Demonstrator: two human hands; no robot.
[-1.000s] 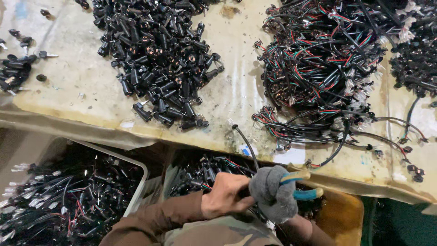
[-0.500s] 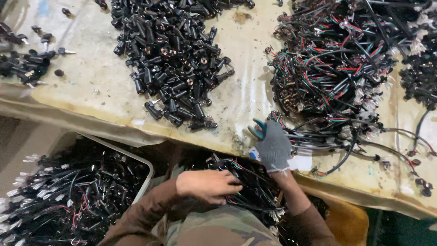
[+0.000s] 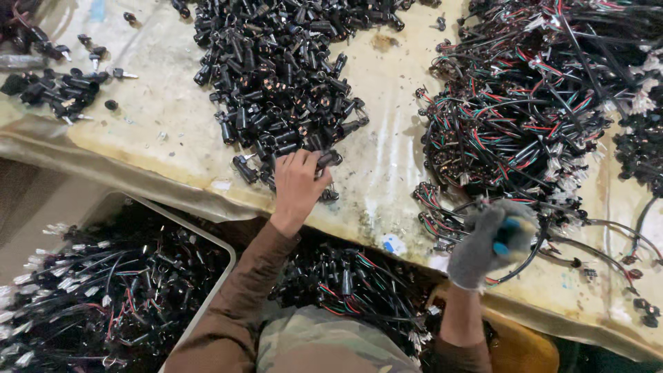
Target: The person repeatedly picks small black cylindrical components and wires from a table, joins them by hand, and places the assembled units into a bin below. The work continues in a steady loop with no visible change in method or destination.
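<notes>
Bare left hand in the connector heap, gloved right hand at the wire tangle.

Left hand sits on the near fringe of the heap of black connectors, fingers curled narrow over a few pieces; what they actually grip is hidden under the palm. Right hand, in a grey glove, is bunched tight on a blue-handled tool at the near side of the wire bundle, and a black wire loops around it; the tool's tip is out of sight. The wires run off the surface's right edge, the heap off the far edge. A bare pale strip lies between the two piles. Below the near edge, a tray of wired parts is cut off at left.
</notes>
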